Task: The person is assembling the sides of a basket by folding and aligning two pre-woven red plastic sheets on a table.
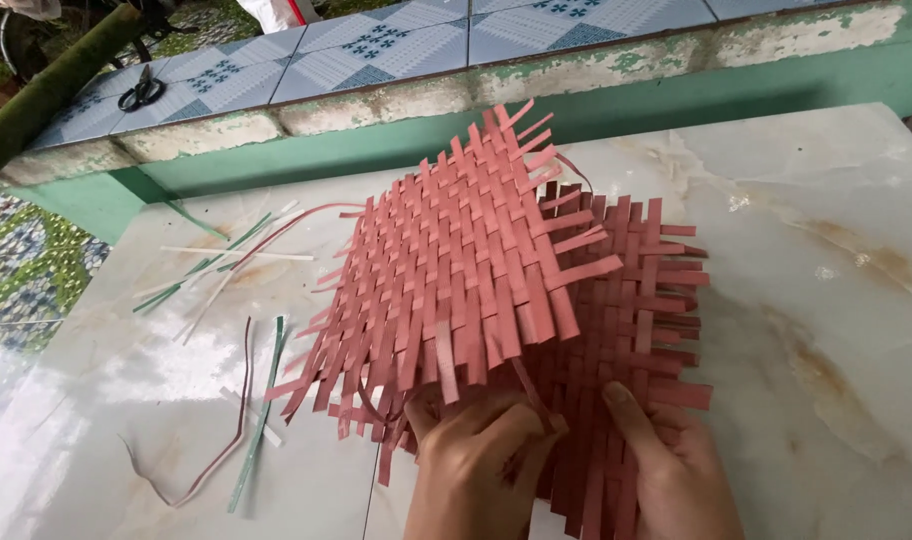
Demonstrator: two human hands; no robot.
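Left hand [476, 455] pinches the near edge of the raised red woven mat [456, 270], fingers curled on its loose strip ends. Right hand [666, 465] lies flat, pressing the lower woven mat [641, 310] onto the table [826, 300]. Stray strips [261, 420] lie left; right side stands open.

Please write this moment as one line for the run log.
left hand: grips woven red strip mat edge | right hand: presses mat flat | loose strips, marble table | scissors on ledge

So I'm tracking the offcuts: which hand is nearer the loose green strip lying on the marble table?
Left. The left hand sits just right of the green strip; the right hand lies farther right.
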